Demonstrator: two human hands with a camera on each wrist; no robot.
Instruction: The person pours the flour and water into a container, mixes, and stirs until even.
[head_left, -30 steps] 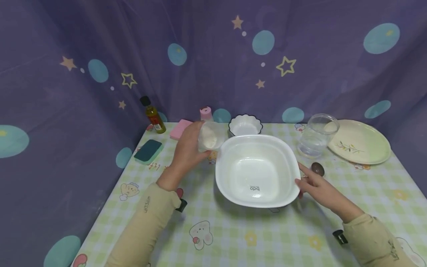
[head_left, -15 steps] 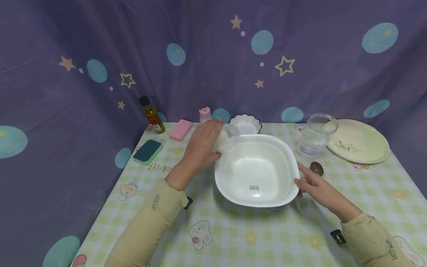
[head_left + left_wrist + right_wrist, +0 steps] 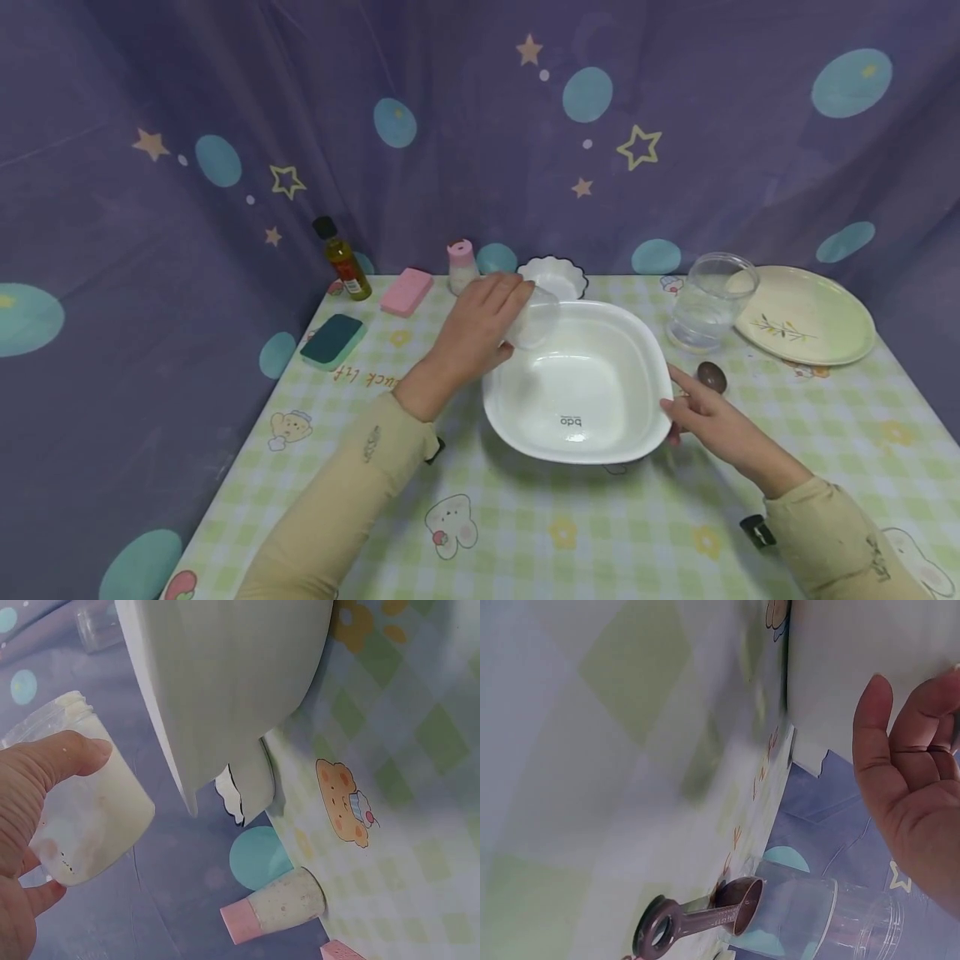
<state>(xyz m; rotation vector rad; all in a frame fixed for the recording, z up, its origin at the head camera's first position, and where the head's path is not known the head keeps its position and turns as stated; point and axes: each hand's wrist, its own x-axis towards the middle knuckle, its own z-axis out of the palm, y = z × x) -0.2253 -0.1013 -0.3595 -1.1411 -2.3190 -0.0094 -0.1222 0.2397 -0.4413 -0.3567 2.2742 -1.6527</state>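
My left hand [image 3: 480,325] grips a clear plastic cup [image 3: 112,802] of white powder, tilted over the left rim of a white basin [image 3: 577,446]. In the left wrist view, the thumb presses one side of the cup, with fingertips on the other. The powder lies toward the mouth; whether any falls cannot be seen. At the basin's right rim my right hand [image 3: 716,425] holds the edge with curled fingers. Beside that hand lies a brown measuring spoon [image 3: 697,919], and behind it stands a clear cup of water [image 3: 708,308].
At the back are a white scalloped bowl [image 3: 555,279], a pink-topped shaker [image 3: 462,265] and a pink sponge [image 3: 407,292]. An oil bottle [image 3: 345,267] and a green sponge [image 3: 333,342] stand left. An oval plate [image 3: 817,321] lies at the far right, behind the water cup.
My left hand has moved right, bringing the powder cup from beside the basin to over its left rim and tipping it further. The right hand and the basin have stayed in place.
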